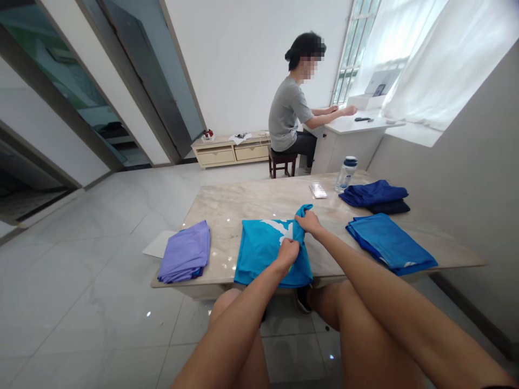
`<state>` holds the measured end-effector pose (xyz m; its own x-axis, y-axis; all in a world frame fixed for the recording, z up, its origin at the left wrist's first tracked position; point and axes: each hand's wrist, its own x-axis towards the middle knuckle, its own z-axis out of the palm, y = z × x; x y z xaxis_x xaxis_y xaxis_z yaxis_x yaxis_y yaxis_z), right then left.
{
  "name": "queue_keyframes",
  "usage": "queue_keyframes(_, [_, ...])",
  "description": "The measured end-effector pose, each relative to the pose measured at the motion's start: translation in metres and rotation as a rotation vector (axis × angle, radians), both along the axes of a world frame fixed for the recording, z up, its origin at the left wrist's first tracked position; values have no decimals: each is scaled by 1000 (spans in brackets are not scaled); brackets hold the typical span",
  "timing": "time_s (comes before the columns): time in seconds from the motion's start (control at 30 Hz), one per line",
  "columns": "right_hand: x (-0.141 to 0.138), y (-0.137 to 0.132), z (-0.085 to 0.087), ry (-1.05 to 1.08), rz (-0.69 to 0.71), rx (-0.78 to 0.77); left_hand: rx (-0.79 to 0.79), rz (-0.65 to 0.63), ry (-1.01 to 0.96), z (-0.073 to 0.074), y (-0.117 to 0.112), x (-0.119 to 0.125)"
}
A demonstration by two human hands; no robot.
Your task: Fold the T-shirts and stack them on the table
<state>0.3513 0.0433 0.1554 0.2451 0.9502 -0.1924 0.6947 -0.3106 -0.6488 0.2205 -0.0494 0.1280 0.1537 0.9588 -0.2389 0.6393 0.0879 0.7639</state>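
A bright blue garment (257, 251) with a white print lies partly folded on the marble-topped table (231, 202) before me. Its right side is gathered up and turned over. My right hand (308, 222) is closed on the far right corner of the cloth, which stands a little raised. Closer to me, my left hand (288, 253) pinches the same fabric beside the white print. I cannot tell from the folds which kind of garment it is.
Left stands a purple folded stack (185, 251); right are a blue folded pile (391, 242) and dark blue clothes (375, 194). A water bottle (346, 174) stands toward the back. Beyond, a person (287, 111) sits at a white desk (352, 125), near a low cabinet (231, 151).
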Motion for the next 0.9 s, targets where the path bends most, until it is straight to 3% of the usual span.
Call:
queue_keyframes(0.13, [-47,10,-11,-96,82,24,-71,158,-84,-12,1,-43])
queue_keyframes(0.23, [-81,12,-18,-150,127,-6,-19,216,-174,-23,-4,-78])
queue_keyframes(0.33, [-112,7,-13,-188,148,-35,53,257,-222,-28,-8,-117])
queue_keyframes(0.47, [-143,-2,-4,-224,185,-99,17,273,-182,-30,-12,-158])
queue_keyframes(0.73, [-180,2,-23,-155,297,-149,-91,324,-54,-54,-12,-199])
queue_keyframes(0.9, [-190,1,-21,-49,407,-177,-128,346,34,-48,-12,-211])
